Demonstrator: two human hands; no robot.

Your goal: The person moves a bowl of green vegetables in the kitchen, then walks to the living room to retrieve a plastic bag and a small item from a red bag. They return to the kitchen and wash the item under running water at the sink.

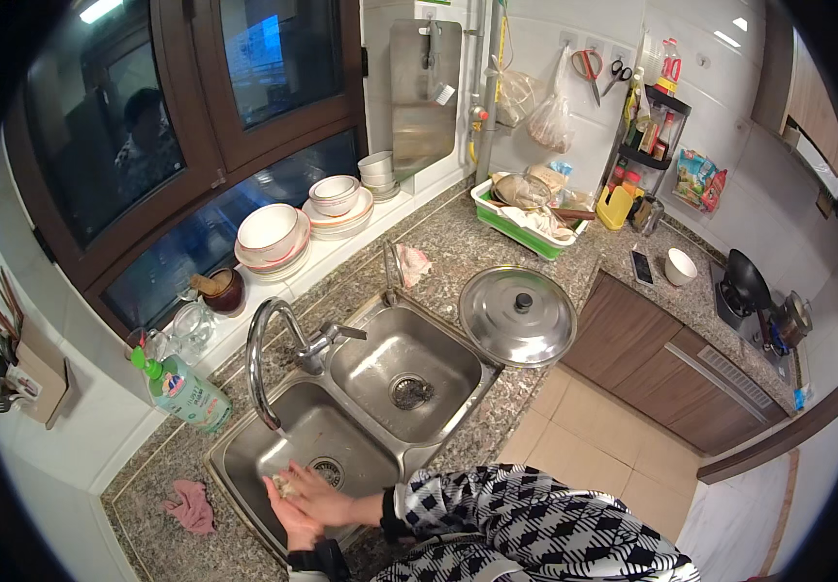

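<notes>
Over the left stainless steel sink basin [361, 444], my two hands are pressed together below the tap. My left hand [294, 518] is palm up underneath. Flat across it lies my right hand [324, 498], slightly blurred. Between the palms a small pale, lumpy piece [286, 486] shows at the fingers; what it is cannot be made out. The spout of the curved chrome faucet [255, 364] ends just above my fingers, with a short bright streak at its tip. Beside the hands, the basin's drain strainer [328, 473] is partly visible.
Dark scraps lie in the right basin's drain [412, 391]. A steel pot lid [517, 316] rests on the counter to its right. A dish soap bottle [190, 396] and pink cloth [190, 507] lie left of the sink. Stacked bowls [268, 233] line the sill.
</notes>
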